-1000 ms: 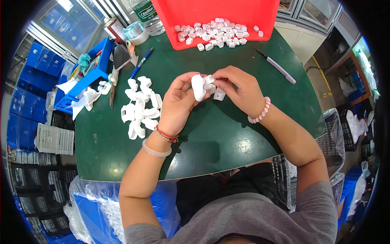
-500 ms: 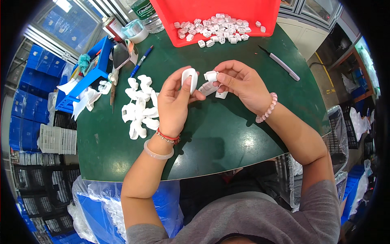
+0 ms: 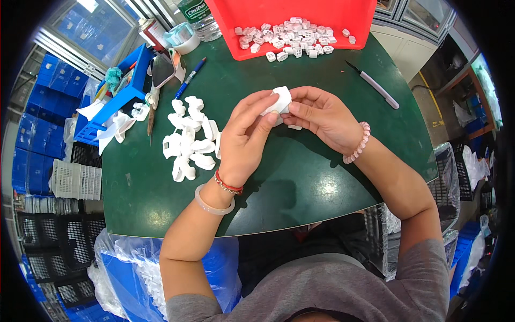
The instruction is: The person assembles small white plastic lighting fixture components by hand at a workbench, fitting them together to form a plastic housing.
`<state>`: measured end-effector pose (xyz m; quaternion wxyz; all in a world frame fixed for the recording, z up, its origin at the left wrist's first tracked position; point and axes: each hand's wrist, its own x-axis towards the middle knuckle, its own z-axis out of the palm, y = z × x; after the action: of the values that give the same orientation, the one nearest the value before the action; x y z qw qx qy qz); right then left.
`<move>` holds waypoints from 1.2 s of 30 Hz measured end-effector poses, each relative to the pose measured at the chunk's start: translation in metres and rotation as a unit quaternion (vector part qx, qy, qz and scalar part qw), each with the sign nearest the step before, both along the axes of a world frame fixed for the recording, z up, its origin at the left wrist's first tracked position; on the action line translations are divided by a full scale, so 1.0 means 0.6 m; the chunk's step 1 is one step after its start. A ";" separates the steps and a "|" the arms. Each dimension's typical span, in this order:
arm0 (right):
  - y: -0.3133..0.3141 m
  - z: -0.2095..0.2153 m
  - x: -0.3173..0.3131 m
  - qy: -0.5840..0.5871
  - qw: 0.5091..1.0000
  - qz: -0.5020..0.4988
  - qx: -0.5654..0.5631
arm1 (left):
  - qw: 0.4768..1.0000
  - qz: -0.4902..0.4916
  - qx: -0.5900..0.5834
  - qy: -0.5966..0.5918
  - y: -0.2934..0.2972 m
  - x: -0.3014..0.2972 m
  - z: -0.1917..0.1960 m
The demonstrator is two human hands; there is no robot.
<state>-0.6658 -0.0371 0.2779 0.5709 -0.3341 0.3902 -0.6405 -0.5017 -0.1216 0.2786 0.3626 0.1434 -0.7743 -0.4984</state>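
Observation:
Above the middle of the green table [image 3: 279, 188], my left hand [image 3: 244, 131] grips a smooth white plastic shell [image 3: 281, 100] between thumb and fingers. My right hand [image 3: 327, 118] meets it from the right, thumb and forefinger pinched at the shell's edge. The small white piece this hand held is now hidden by the fingers and shell. Behind the hands, a few white parts [image 3: 294, 127] on the table show only in part. Left of my left wrist lies a loose pile of curved white plastic shells [image 3: 188, 140].
A red bin [image 3: 300, 13] of small white blocks [image 3: 300, 35] stands at the back. A craft knife [image 3: 378, 88] with its blade out lies at the right. At the left are a blue pen [image 3: 190, 78], a phone [image 3: 162, 70] and a blue tray [image 3: 120, 96] with tools.
My hands have come together. My left hand has moved right and turned the shell over towards my right hand, and the small white piece has gone out of sight between them.

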 end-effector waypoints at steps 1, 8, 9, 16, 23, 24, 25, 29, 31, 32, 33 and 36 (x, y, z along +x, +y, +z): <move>-0.001 -0.001 0.001 0.000 1.000 0.001 0.000 | 0.998 0.003 0.058 0.029 0.001 -0.002 -0.001; -0.003 -0.003 -0.004 -0.052 0.999 0.008 -0.008 | 0.985 -0.019 0.124 0.115 0.000 -0.007 -0.007; -0.003 -0.002 -0.005 -0.066 0.998 0.013 -0.006 | 0.985 -0.019 0.124 0.116 0.000 -0.006 -0.008; -0.002 0.000 -0.015 -0.082 0.996 0.022 -0.018 | 0.996 -0.012 0.048 0.080 -0.003 -0.004 -0.011; -0.001 -0.011 -0.024 -0.077 0.995 0.066 -0.003 | 0.998 -0.002 -0.047 0.040 -0.005 -0.002 -0.007; 0.000 -0.010 -0.024 -0.080 0.994 0.071 0.003 | 0.998 -0.002 -0.046 0.040 -0.006 -0.003 -0.007; -0.001 -0.012 -0.024 -0.080 0.994 0.072 0.004 | 0.998 -0.004 -0.038 0.042 -0.007 -0.003 -0.008; -0.002 -0.002 -0.017 -0.116 0.988 0.097 -0.020 | 0.998 0.004 -0.027 0.058 -0.008 -0.004 -0.009; -0.002 0.004 -0.015 -0.118 0.989 0.089 -0.021 | 0.999 0.004 -0.022 0.044 -0.008 -0.001 -0.003; -0.002 0.005 -0.015 -0.132 0.987 0.088 -0.016 | 0.999 0.003 -0.016 0.031 -0.008 0.001 -0.002; -0.002 0.006 -0.015 -0.145 0.985 0.087 -0.011 | 0.999 0.003 -0.016 0.031 -0.010 0.001 -0.004; 0.000 0.004 -0.003 -0.045 0.997 0.043 -0.042 | 0.998 0.000 -0.044 0.035 -0.014 0.001 -0.007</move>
<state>-0.6676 -0.0371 0.2800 0.6002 -0.3451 0.3224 -0.6455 -0.5009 -0.1300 0.2747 0.3953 0.1100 -0.7824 -0.4685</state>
